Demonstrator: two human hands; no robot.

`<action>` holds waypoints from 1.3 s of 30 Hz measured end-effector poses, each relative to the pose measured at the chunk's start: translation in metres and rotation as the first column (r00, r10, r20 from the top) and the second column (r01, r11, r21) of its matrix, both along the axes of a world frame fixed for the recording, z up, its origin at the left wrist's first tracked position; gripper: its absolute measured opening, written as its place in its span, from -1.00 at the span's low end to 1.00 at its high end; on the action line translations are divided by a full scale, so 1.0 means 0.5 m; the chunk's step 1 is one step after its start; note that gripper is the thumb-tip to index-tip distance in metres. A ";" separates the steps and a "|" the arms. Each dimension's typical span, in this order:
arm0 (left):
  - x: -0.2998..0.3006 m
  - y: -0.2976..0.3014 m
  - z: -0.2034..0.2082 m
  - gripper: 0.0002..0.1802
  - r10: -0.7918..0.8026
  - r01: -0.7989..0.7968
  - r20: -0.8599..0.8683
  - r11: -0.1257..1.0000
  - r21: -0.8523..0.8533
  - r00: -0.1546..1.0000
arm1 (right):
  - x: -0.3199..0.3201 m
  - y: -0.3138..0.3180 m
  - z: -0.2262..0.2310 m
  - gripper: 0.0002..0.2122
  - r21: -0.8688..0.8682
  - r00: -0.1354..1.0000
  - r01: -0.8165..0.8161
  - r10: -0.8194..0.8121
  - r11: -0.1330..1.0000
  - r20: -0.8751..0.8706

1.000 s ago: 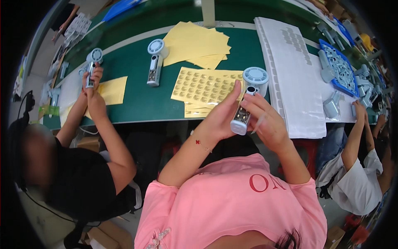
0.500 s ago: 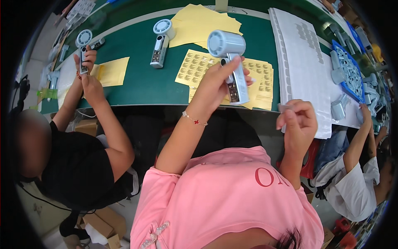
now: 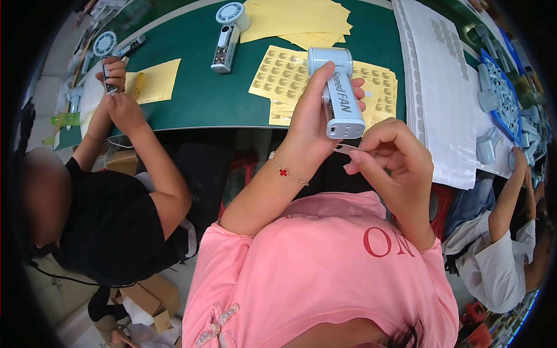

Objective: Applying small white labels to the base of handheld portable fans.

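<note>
Left hand [image 3: 310, 130] fingers clenched around pale-blue handheld fan [image 3: 338, 93]; right hand [image 3: 389, 153] fingers pinch small sticker [image 3: 346, 148] just below fan's base, above green worktop [image 3: 197, 87].

Yellow sticker sheets [image 3: 284, 72] lie on the green table [image 3: 197, 93]; cardboard boxes [image 3: 152, 296] below.

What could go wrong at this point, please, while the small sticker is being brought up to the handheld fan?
The sticker is pinched only at its tip by the right hand, so it might curl, stick to a finger or land crooked. The left hand holds the handheld fan in the air above the table edge, unsupported; a slip could drop it into the lap. The left thumb lies along the fan's body and may crowd the spot.
</note>
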State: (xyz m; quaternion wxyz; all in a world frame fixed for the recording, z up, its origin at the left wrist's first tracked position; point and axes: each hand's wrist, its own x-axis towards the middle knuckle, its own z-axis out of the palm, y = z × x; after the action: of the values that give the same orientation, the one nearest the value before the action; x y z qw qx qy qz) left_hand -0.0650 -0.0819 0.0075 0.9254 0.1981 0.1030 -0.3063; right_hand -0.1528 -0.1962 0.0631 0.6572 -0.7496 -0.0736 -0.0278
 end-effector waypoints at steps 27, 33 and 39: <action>-0.007 0.016 0.001 -0.45 -0.040 0.039 0.008 0.996 0.086 0.999 | 0.005 0.026 -0.004 -0.86 -0.117 0.990 0.051 -0.035 0.992 0.135; -0.007 0.014 0.003 -0.46 -0.054 0.054 -0.010 0.996 0.064 0.998 | 0.008 0.021 -0.003 -0.86 -0.113 0.992 0.036 -0.021 0.993 0.124; -0.008 0.012 -0.003 -0.47 -0.046 0.047 -0.034 0.998 0.039 0.998 | 0.009 0.020 -0.004 -0.87 -0.081 0.991 0.026 -0.014 0.996 0.136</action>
State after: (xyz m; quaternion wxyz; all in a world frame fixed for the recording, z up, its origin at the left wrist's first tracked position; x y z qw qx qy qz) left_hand -0.0689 -0.0758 0.0060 0.9121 0.2136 0.1195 -0.3290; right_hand -0.1485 -0.1862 0.0608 0.6188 -0.7732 -0.1117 -0.0822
